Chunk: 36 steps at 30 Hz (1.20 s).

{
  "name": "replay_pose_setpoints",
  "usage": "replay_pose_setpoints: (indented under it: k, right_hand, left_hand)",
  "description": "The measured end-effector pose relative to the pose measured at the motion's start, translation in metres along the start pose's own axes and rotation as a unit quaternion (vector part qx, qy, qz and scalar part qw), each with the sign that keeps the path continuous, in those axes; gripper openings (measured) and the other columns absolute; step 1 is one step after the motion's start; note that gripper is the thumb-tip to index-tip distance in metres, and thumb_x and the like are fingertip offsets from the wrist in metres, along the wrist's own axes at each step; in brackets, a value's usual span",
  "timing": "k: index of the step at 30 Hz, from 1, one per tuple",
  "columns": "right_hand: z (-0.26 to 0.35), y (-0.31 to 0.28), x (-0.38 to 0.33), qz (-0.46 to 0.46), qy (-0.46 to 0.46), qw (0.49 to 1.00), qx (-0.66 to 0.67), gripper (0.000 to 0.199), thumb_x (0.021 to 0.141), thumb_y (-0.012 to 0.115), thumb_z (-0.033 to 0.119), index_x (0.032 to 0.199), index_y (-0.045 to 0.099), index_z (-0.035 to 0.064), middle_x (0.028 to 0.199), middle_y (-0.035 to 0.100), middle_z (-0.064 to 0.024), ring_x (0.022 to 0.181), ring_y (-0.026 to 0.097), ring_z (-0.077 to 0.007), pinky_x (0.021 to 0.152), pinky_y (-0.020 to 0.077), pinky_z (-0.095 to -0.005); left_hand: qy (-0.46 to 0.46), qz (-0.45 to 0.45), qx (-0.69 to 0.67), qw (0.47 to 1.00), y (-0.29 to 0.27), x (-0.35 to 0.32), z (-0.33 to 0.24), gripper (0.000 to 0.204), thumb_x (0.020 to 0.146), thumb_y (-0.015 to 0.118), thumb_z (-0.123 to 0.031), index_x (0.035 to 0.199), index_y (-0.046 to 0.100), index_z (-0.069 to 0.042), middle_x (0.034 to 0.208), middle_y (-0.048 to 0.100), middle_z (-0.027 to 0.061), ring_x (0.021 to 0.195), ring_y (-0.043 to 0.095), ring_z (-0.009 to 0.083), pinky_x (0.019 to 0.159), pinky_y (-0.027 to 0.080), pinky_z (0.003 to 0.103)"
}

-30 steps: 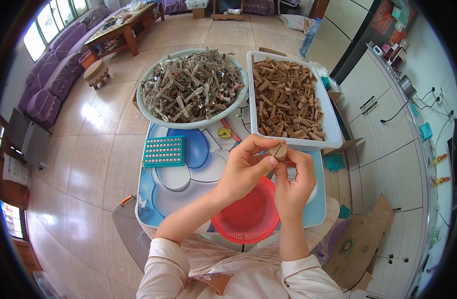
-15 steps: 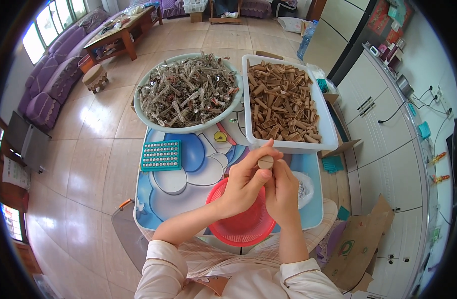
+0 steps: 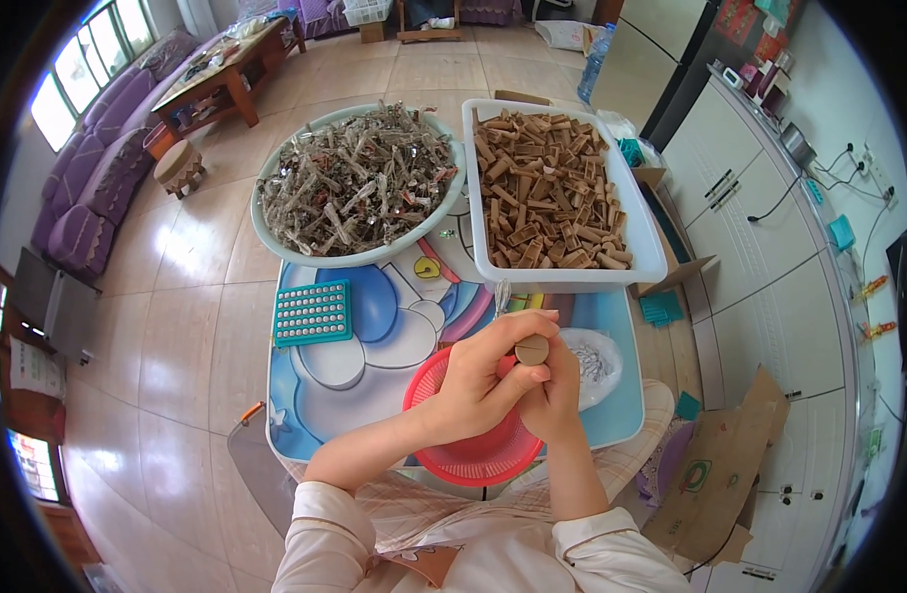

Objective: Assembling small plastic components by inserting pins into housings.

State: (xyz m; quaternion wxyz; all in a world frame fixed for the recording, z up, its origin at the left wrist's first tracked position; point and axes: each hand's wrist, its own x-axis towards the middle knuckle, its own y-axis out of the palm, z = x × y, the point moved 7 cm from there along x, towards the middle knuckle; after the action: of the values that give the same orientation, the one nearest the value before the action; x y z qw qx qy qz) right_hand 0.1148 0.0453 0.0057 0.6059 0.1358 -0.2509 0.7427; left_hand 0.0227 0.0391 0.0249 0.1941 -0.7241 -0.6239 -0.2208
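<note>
My two hands meet above a red plastic basket. Between them is a brown cylindrical piece, its round end facing up. My left hand is closed on it, the thumb pressed to its side. The fingers of my right hand wrap round it from the other side. A clear, shiny piece sticks out beyond my left fingers; whether it joins the brown piece is hidden. Behind stands a white tub of many similar brown pieces, some showing hollow insides. Right of my hands lies a plastic bag of small silvery parts.
A pale green basin heaped with clear plastic pieces stands at the back left of the low, cartoon-printed table. A teal tray holds rows of small round silvery parts. Flattened cardboard leans beside white cabinets on the right.
Both hands have come slightly lower and to the right, still closed round the brown piece. The clear piece beyond the fingers and the bag of parts show more fully. The whole view has shifted slightly.
</note>
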Motion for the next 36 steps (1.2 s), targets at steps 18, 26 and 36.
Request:
replay_pose_setpoints:
  k: [18, 26, 36]
  right_hand:
    - [-0.054, -0.026, -0.023, 0.085, 0.311, 0.847, 0.423, 0.035, 0.089, 0.044, 0.024, 0.115, 0.045, -0.0006, 0.079, 0.053, -0.0041, 0.067, 0.048, -0.0092, 0.060, 0.0390, -0.0217]
    - [-0.051, -0.025, -0.021, 0.045, 0.312, 0.813, 0.490, 0.033, 0.089, 0.043, 0.017, 0.118, 0.043, 0.0005, 0.073, 0.054, -0.0047, 0.064, 0.047, -0.0088, 0.058, 0.0372, -0.0212]
    - [-0.012, -0.035, -0.003, 0.017, 0.022, 0.986, -0.166, 0.040, 0.074, 0.063, 0.036, 0.092, 0.055, 0.0011, 0.076, 0.056, -0.0088, 0.060, 0.049, -0.0164, 0.055, 0.0403, -0.0251]
  left_hand:
    - [-0.368, 0.071, -0.400, 0.837, 0.026, -0.005, 0.059, 0.029, 0.089, 0.045, -0.017, 0.117, 0.040, -0.009, 0.113, 0.048, 0.0067, 0.101, 0.049, 0.0156, 0.080, 0.047, 0.034]
    - [-0.393, 0.035, -0.377, 0.838, 0.015, -0.003, 0.067, 0.030, 0.087, 0.050, -0.020, 0.112, 0.044, -0.007, 0.108, 0.051, 0.0062, 0.088, 0.056, 0.0127, 0.060, 0.050, 0.021]
    - [-0.374, -0.005, -0.403, 0.836, 0.013, -0.005, 0.083, 0.028, 0.082, 0.056, -0.028, 0.100, 0.047, -0.008, 0.087, 0.056, 0.0033, 0.076, 0.057, 0.0115, 0.061, 0.048, 0.024]
